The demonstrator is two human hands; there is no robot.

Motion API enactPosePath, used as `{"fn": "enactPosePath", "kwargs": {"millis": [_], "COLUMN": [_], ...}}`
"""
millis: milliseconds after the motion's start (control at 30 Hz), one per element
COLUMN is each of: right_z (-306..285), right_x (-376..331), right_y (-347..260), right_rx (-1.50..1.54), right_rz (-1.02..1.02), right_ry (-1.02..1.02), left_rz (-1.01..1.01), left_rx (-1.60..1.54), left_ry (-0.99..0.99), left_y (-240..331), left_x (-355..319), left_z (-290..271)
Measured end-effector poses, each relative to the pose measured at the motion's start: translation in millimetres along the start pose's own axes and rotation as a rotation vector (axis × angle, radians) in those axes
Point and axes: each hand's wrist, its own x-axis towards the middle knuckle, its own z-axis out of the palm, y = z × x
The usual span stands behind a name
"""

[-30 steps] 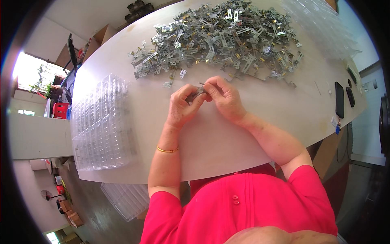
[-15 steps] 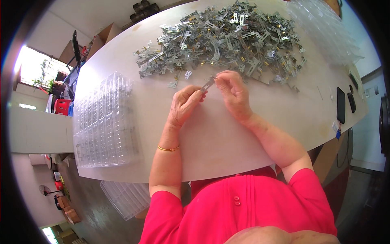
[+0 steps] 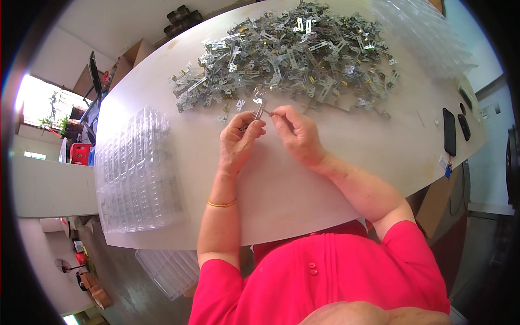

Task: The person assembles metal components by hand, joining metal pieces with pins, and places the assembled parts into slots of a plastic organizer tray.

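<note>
My left hand and my right hand meet over the white table, just in front of a big heap of small metal brackets. Both pinch one small metal bracket between their fingertips; it sticks up between the two hands. The left wrist wears a thin gold bangle. A few loose brackets lie just beyond my fingers.
A stack of clear plastic blister trays stands at the table's left end, with more trays on the floor below. Clear plastic sheets lie at the far right. Two dark phones rest near the right edge.
Both hands have moved a little farther from me toward the heap, and the bracket between the fingers has been turned more upright.
</note>
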Motion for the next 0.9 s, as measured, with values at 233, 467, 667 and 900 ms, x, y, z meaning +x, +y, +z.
{"fn": "enactPosePath", "kwargs": {"millis": [233, 467, 667, 900], "right_z": [0, 1, 1, 1], "right_x": [1, 0, -2, 1], "right_y": [-3, -1, 0, 3], "right_rx": [-0.021, -0.029, -0.065, -0.024], "right_rz": [0.039, 0.031, 0.013, 0.12], "right_ry": [-0.001, -0.001, -0.089, -0.012], "left_rz": [0.01, 0.097, 0.124, 0.128], "left_rx": [0.035, 0.12, 0.164, 0.247], "left_ry": [0.001, -0.004, 0.002, 0.008], "left_y": [-6, -13, -14, -14], "left_x": [1, 3, 3, 2], "left_z": [-2, -3, -1, -1]}}
